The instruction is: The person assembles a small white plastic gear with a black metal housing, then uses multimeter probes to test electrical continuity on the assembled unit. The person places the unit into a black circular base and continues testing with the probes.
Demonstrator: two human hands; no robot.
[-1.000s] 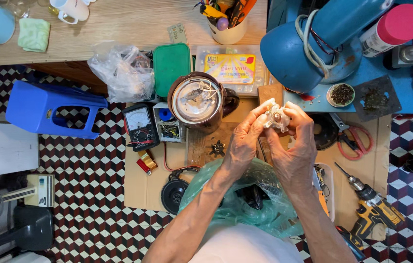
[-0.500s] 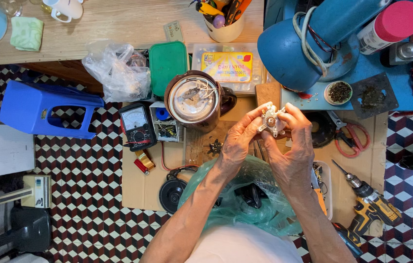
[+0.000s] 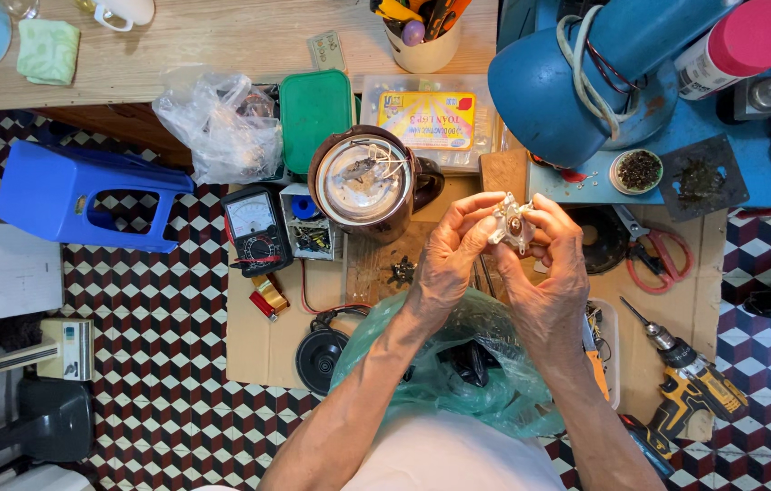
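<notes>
Both my hands hold up a small round grey metal part (image 3: 512,224) with lugs around its rim, above a cardboard sheet (image 3: 262,350) on the floor. My left hand (image 3: 449,256) pinches its left side with thumb and fingers. My right hand (image 3: 551,273) grips its right side. Just left of the hands stands a dark brown round appliance body (image 3: 369,182), open on top, with wires inside. A green plastic bag (image 3: 444,368) with dark items in it lies under my forearms.
An analogue multimeter (image 3: 257,229), a small parts box (image 3: 310,223), a black round disc (image 3: 320,360), red-handled scissors (image 3: 656,257) and a yellow cordless drill (image 3: 690,382) lie on the cardboard. A blue stool (image 3: 85,195), a clear bag (image 3: 218,123), a green lid (image 3: 314,114) and a blue machine (image 3: 576,77) stand around.
The hands keep hold of the metal part and have turned it slightly. The view has shifted a little; nothing else has moved.
</notes>
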